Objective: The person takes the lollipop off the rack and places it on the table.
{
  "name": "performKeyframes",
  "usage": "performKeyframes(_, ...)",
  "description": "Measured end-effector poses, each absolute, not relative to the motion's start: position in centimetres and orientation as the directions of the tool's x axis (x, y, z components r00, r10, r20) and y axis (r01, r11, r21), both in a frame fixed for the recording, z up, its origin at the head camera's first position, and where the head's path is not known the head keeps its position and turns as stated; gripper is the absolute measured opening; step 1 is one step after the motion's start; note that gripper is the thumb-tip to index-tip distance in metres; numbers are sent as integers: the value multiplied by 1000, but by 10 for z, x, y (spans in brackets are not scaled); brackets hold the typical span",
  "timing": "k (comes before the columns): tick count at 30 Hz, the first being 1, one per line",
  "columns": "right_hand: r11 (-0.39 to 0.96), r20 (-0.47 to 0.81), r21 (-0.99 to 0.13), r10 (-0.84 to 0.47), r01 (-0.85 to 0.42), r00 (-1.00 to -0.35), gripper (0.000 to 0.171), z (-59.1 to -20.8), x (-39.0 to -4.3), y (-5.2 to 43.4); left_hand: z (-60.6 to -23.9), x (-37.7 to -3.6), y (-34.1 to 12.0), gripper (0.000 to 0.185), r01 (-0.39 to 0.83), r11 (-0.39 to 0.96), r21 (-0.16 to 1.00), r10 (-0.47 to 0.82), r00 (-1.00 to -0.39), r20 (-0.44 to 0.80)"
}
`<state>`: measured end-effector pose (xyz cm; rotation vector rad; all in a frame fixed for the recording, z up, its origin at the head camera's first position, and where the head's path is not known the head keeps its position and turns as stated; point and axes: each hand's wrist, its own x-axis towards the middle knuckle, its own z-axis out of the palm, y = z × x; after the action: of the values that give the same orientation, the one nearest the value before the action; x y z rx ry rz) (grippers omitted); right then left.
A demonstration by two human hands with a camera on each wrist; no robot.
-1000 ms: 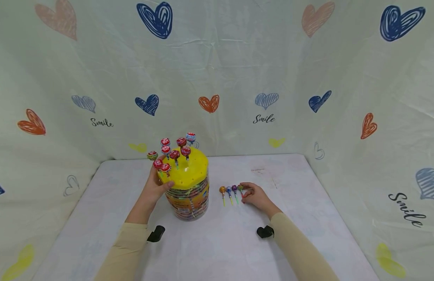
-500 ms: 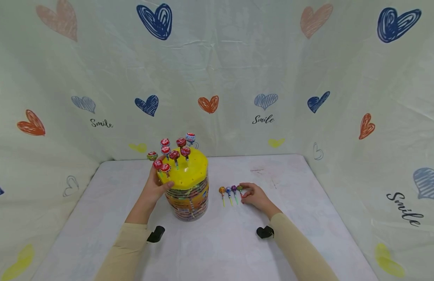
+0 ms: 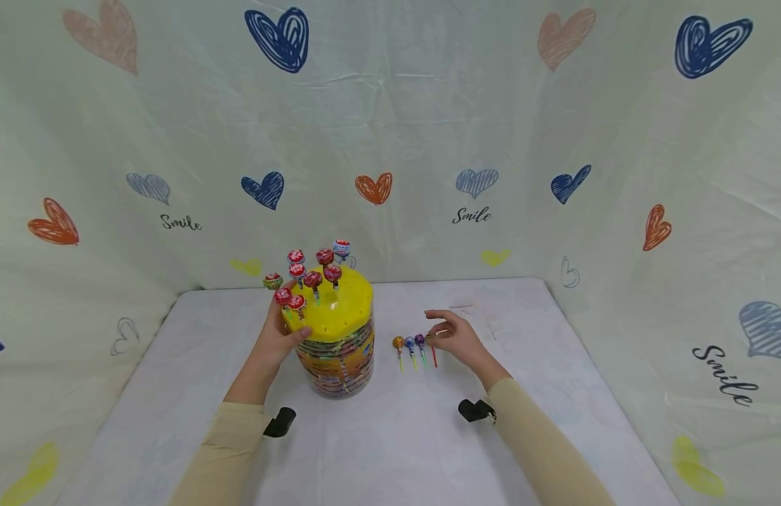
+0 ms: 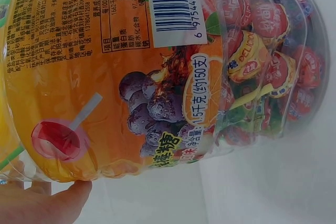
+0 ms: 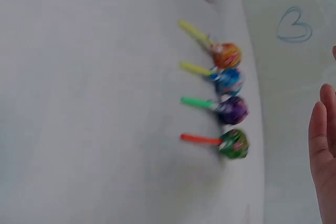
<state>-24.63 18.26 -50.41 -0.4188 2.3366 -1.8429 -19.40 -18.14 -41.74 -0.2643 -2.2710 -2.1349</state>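
Note:
My left hand [image 3: 281,341] grips a tall clear plastic jar of lollipops [image 3: 340,369] at its upper left side, thumb on the yellow lid [image 3: 343,313]. Several wrapped lollipops [image 3: 313,280] stand upright in the lid. The left wrist view shows the jar's orange label [image 4: 110,103] with printed grapes. To the jar's right, an orange lollipop [image 5: 227,55], a blue one [image 5: 229,81], a purple one [image 5: 233,110] and a green one with a red stick [image 5: 234,144] lie in a row. My right hand [image 3: 456,341] hovers by the green one, fingers extended and holding nothing.
A white table [image 3: 378,457] carries everything. Behind it hangs a pale curtain [image 3: 422,133] printed with hearts and "Smile". Black wrist devices [image 3: 476,410] sit beside both sleeves.
My right hand has lifted off the green lollipop and its fingers have straightened, baring the red stick on the table. My left hand and the jar stay put.

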Motion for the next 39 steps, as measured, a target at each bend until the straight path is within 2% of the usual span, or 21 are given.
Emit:
performKeyframes(6,150,194,-954,-343,-258,-919,55,-460,-241,157,-416,-192,-181,78,130,57,990,106,-987,124)
performKeyframes(15,8,342,-928,-381,-372,-859,54,-411,-231,122,-416,-192,-181,80,129,59,990,109,-986,122)
performKeyframes(23,-33,465,-865,-426,-500,-776,48,-360,-203,96,-418,-194,-181,80,140,70,988,112,-985,132)
performKeyframes(27,-28,479,-851,-449,-524,-754,50,-350,-200,85,-418,-194,-181,80,138,71,988,110,-985,130)
performKeyframes(34,-34,498,-833,-485,-553,-719,65,-368,-215,66,-418,-194,-183,81,120,59,991,102,-988,114)
performKeyframes(39,-13,478,-833,-520,-553,-708,66,-370,-214,58,-419,-194,-182,81,112,48,993,106,-989,106)
